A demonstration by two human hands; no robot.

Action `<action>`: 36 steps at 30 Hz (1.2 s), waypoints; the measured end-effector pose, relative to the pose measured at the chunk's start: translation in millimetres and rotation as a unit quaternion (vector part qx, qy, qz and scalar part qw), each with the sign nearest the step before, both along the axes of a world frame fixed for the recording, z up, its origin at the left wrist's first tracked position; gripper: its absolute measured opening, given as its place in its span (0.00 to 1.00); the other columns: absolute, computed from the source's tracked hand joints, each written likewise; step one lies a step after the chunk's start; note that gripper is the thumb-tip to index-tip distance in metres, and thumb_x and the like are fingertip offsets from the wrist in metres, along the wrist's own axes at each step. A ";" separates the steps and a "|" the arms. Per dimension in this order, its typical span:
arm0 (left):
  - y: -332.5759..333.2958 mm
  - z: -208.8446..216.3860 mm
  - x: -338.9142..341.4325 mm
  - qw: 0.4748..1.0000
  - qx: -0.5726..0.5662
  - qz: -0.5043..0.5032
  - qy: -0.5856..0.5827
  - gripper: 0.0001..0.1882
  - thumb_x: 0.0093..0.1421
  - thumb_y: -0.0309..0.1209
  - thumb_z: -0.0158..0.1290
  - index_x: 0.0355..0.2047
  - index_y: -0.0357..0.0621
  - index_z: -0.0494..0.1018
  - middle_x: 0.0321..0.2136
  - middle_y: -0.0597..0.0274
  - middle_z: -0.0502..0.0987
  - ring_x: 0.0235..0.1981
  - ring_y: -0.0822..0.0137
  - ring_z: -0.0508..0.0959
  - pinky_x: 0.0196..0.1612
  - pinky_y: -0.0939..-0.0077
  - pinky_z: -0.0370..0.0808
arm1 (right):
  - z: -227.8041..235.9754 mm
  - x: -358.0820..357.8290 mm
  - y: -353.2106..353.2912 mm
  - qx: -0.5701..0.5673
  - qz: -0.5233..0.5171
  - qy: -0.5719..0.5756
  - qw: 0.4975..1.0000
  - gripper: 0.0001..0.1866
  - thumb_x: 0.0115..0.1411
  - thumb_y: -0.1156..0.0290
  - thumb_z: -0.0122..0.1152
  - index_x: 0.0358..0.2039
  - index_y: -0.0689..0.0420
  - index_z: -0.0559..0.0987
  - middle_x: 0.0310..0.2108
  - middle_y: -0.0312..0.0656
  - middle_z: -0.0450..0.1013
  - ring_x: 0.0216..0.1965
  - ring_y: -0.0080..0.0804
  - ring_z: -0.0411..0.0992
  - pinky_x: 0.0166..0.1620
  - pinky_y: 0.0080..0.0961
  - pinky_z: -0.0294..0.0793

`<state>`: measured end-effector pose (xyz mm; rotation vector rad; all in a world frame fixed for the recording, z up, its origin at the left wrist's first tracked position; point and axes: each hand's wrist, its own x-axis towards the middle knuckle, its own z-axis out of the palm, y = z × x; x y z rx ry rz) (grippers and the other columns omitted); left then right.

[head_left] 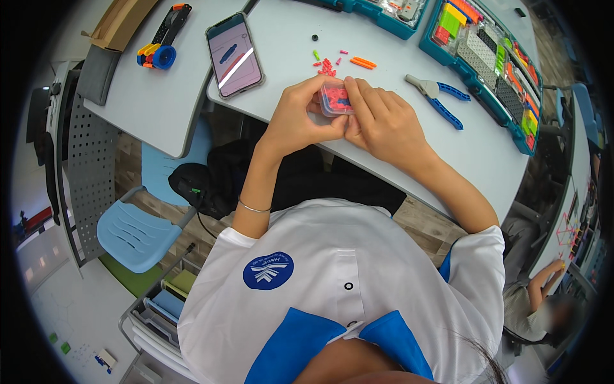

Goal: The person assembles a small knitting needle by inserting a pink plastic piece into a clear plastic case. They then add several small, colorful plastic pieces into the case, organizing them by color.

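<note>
Between my two hands, over the near edge of the table, is a small clear plastic box (pixel 337 98) with pink and a few blue connector pins inside. My left hand (pixel 300 118) curls round its left side, thumb beneath. My right hand (pixel 386 120) grips its right side, with the fingertips at the upper corner. Just past the box lies a loose heap of pink pins (pixel 327 66), and a green pin (pixel 316 55) rests by it. Two orange rods (pixel 363 63) lie to the right of the heap.
A phone (pixel 235 55) lies left of my hands. Blue-handled pliers (pixel 438 96) lie to the right. Teal cases (pixel 476 80) of building parts line the far right edge. A small built model (pixel 164 40) stands on the left table. Another person (pixel 537 301) sits at far right.
</note>
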<state>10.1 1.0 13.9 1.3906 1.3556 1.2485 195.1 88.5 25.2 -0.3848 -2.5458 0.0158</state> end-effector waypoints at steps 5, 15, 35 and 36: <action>1.3 -2.5 3.5 1.000 0.010 -0.011 0.004 0.26 0.48 0.24 0.65 0.50 0.35 0.76 0.39 0.58 0.82 0.40 0.69 0.83 0.45 0.73 0.82 | 3.1 1.5 15.9 -0.083 0.041 0.055 0.994 0.19 0.56 0.66 0.65 0.46 0.62 0.78 0.33 0.45 0.78 0.28 0.39 0.76 0.35 0.29 0.76; 7.6 3.7 -16.1 0.974 -0.060 -0.142 -0.169 0.32 0.54 0.17 0.65 0.60 0.29 0.69 0.52 0.53 0.77 0.54 0.64 0.79 0.59 0.64 0.77 | 11.6 -1.7 36.1 -0.434 -0.034 0.181 0.882 0.12 0.65 0.63 0.66 0.43 0.57 0.81 0.41 0.45 0.80 0.37 0.27 0.77 0.36 0.23 0.73; 6.2 -5.8 -13.3 0.979 -0.067 -0.110 -0.156 0.33 0.52 0.17 0.63 0.61 0.34 0.71 0.52 0.54 0.77 0.50 0.65 0.80 0.51 0.68 0.80 | 19.3 -3.9 -2.7 -0.111 0.038 0.062 0.991 0.14 0.52 0.67 0.73 0.38 0.54 0.83 0.58 0.40 0.73 0.60 0.46 0.66 0.58 0.44 0.62; 6.3 -6.0 -13.1 0.980 -0.068 -0.110 -0.153 0.33 0.52 0.17 0.63 0.61 0.34 0.71 0.52 0.54 0.77 0.50 0.65 0.80 0.51 0.68 0.81 | 19.2 -3.8 -3.7 -0.117 0.035 0.063 0.991 0.14 0.52 0.67 0.73 0.38 0.55 0.83 0.58 0.40 0.72 0.60 0.47 0.66 0.58 0.44 0.62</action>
